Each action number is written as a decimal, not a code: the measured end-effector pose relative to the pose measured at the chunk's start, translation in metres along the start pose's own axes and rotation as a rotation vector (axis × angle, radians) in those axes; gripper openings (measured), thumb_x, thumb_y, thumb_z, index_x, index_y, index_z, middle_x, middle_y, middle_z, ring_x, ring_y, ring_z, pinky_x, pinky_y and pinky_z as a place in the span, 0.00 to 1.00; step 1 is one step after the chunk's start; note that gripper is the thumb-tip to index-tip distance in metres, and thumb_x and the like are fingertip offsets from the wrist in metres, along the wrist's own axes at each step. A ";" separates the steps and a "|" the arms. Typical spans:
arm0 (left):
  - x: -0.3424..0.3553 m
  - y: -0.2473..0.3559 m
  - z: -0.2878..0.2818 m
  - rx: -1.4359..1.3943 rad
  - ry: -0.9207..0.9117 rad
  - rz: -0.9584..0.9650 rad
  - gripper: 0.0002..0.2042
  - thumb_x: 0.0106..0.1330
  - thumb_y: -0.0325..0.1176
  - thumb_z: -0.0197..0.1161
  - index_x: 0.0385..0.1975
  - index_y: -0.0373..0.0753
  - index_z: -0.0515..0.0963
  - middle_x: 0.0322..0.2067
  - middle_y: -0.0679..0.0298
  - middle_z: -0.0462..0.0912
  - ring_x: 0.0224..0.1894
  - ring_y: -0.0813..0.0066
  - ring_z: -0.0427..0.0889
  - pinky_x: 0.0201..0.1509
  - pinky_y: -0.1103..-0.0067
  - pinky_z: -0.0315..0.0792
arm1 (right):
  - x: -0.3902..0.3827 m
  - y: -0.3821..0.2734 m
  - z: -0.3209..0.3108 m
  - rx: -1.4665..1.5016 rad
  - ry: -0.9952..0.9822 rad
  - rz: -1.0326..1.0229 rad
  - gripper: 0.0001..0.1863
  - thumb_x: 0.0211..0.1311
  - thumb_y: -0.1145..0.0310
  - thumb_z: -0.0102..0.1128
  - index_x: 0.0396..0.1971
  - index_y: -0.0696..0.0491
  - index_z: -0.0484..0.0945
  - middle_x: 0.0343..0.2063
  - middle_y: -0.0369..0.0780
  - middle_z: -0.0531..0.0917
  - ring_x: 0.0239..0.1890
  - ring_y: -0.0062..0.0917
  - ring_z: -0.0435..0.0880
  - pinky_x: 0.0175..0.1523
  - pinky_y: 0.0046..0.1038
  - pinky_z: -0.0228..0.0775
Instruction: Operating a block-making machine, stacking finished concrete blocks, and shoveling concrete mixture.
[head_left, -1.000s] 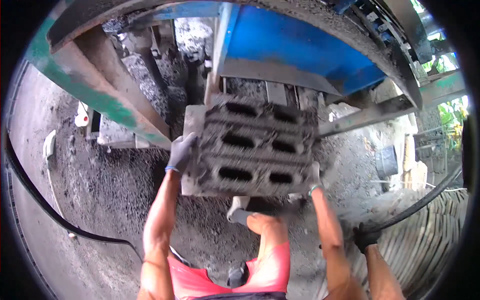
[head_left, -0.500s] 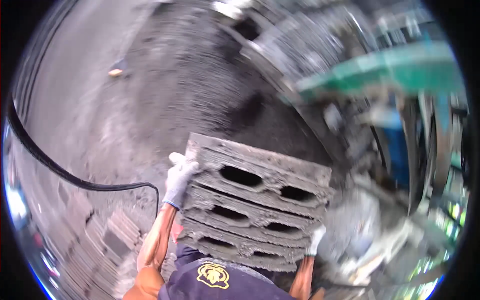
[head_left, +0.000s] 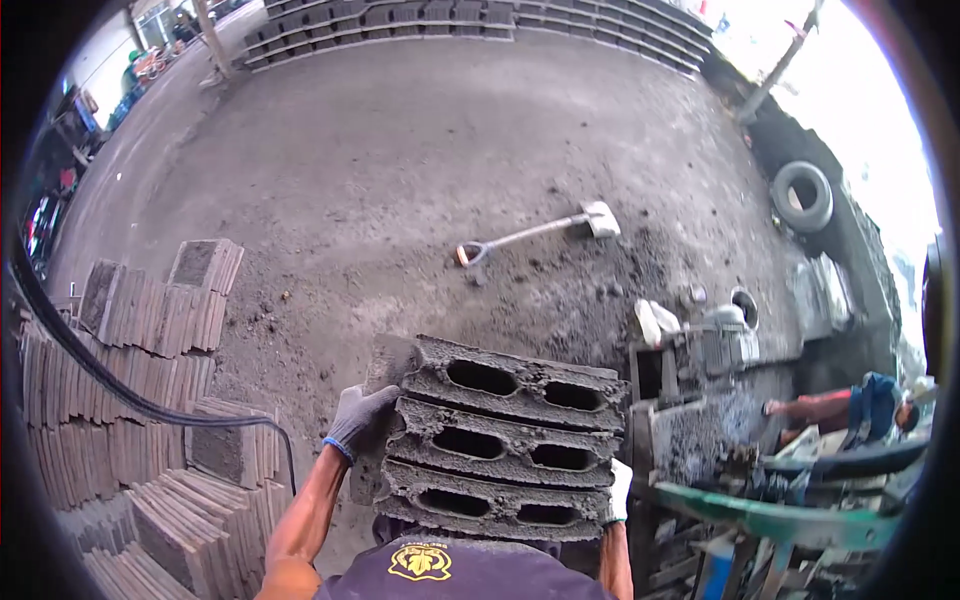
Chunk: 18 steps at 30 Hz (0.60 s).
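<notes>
Three grey hollow concrete blocks [head_left: 500, 443] stand side by side in front of my body, their rough faces showing two dark holes each. Under them is a flat grey board [head_left: 392, 360], its left corner sticking out past the blocks. My left hand [head_left: 360, 418], in a whitish glove with a blue cuff, is closed on the board's left edge. At the opposite edge my right hand [head_left: 619, 492], also gloved, grips the board; its fingers are mostly hidden behind the blocks.
Stacks of thin boards [head_left: 120, 375] fill the left side, crossed by a black hose [head_left: 150, 395]. A shovel [head_left: 540, 233] lies on the dusty floor ahead. Machinery with a green beam [head_left: 770, 515] stands at right, near a tyre [head_left: 802, 197]. Block-laden racks [head_left: 390, 25] line the back.
My view has swung round from blurred machinery and floor to the open floor with the shovel and the racks. The board and blocks stay held in both hands.
</notes>
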<state>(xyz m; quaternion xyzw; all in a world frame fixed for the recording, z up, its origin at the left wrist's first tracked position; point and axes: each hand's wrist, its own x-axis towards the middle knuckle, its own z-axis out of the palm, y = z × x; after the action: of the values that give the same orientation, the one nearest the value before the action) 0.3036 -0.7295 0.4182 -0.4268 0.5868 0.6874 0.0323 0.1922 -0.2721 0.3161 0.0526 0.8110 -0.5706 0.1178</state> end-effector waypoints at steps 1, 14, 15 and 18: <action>0.018 0.010 -0.002 -0.015 0.057 0.037 0.10 0.58 0.37 0.65 0.27 0.36 0.79 0.19 0.70 0.76 0.20 0.83 0.72 0.21 0.80 0.66 | 0.029 -0.020 0.018 0.072 -0.010 0.063 0.15 0.61 0.68 0.60 0.17 0.58 0.70 0.18 0.25 0.67 0.23 0.11 0.60 0.26 0.21 0.50; 0.224 0.126 -0.054 -0.081 0.412 0.044 0.16 0.55 0.43 0.69 0.24 0.33 0.81 0.19 0.71 0.77 0.22 0.85 0.71 0.24 0.80 0.66 | 0.304 -0.217 0.176 -0.220 -0.148 -0.051 0.18 0.60 0.63 0.61 0.16 0.58 0.72 0.15 0.25 0.65 0.20 0.10 0.58 0.23 0.22 0.47; 0.242 0.127 -0.056 0.003 0.429 0.063 0.16 0.55 0.44 0.69 0.24 0.35 0.81 0.19 0.71 0.77 0.21 0.85 0.71 0.25 0.80 0.66 | 0.325 -0.216 0.183 -0.204 -0.189 -0.053 0.18 0.60 0.63 0.61 0.17 0.59 0.72 0.15 0.25 0.65 0.21 0.10 0.58 0.23 0.22 0.47; 0.277 0.178 -0.063 -0.069 0.390 0.057 0.15 0.55 0.44 0.69 0.24 0.35 0.82 0.18 0.71 0.77 0.21 0.86 0.71 0.25 0.80 0.66 | 0.375 -0.237 0.224 -0.155 -0.236 -0.058 0.17 0.59 0.64 0.60 0.18 0.59 0.72 0.16 0.25 0.67 0.22 0.10 0.59 0.23 0.21 0.48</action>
<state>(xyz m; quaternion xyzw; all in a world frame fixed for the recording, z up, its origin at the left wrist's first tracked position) 0.0657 -0.9639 0.3877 -0.5357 0.5699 0.6122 -0.1162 -0.1934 -0.5816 0.3664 -0.0477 0.8343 -0.5117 0.1997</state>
